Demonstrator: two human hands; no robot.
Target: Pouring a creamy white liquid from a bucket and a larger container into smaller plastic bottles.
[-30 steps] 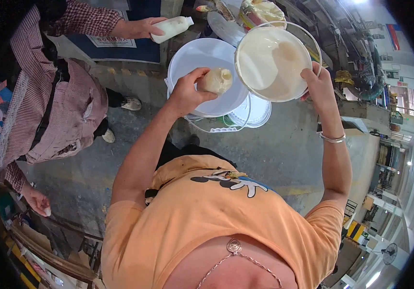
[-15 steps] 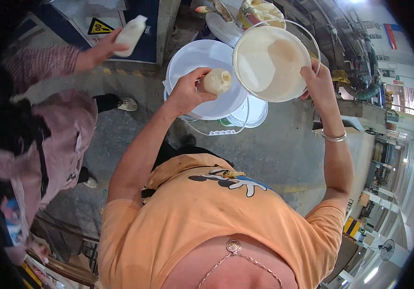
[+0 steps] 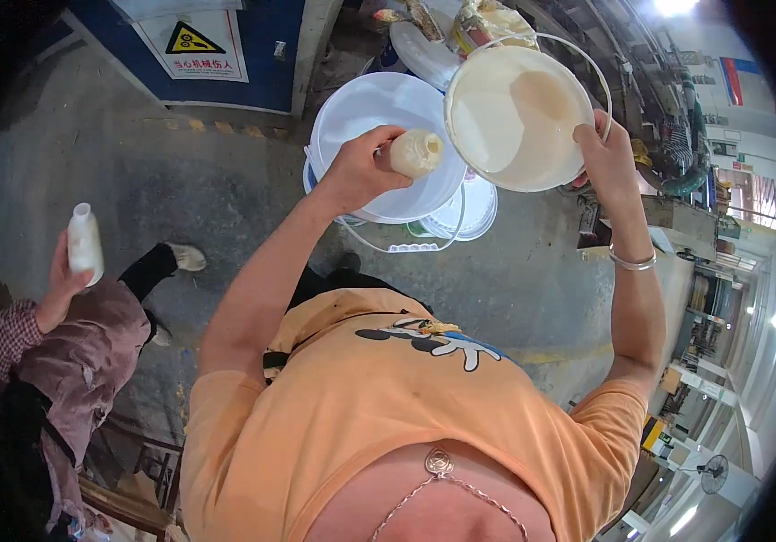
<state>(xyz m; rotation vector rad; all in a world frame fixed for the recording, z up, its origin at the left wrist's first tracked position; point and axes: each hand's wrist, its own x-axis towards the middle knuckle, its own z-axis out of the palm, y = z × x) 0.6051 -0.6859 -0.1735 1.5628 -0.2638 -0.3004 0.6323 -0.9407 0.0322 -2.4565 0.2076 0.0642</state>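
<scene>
My left hand (image 3: pixel 365 172) is closed round a small cream-coloured plastic bottle (image 3: pixel 416 154) with its uncapped mouth facing up and to the right. My right hand (image 3: pixel 606 152) grips the rim of a white bucket (image 3: pixel 475 122), tilted so its inside shows; a pale creamy liquid (image 3: pixel 541 117) lies in it. The bucket's wire handle loops up over the right side. Below both hands stands a larger white bucket (image 3: pixel 338 122), its wire handle with a white grip hanging at the front. The bottle is above this larger bucket and apart from the tilted one.
At the left a co-worker in a pinkish apron (image 3: pixel 90 334) holds a white bottle (image 3: pixel 84 244). A white lidded tub (image 3: pixel 473 212) stands beside the large bucket. Behind are a blue cabinet (image 3: pixel 266 54) with a yellow warning sign, and a bag (image 3: pixel 493 25). Machinery lines the right.
The co-worker has stepped back toward the left, carrying the white bottle away from the cabinet. My hands, bottle and tilted bucket have shifted slightly right.
</scene>
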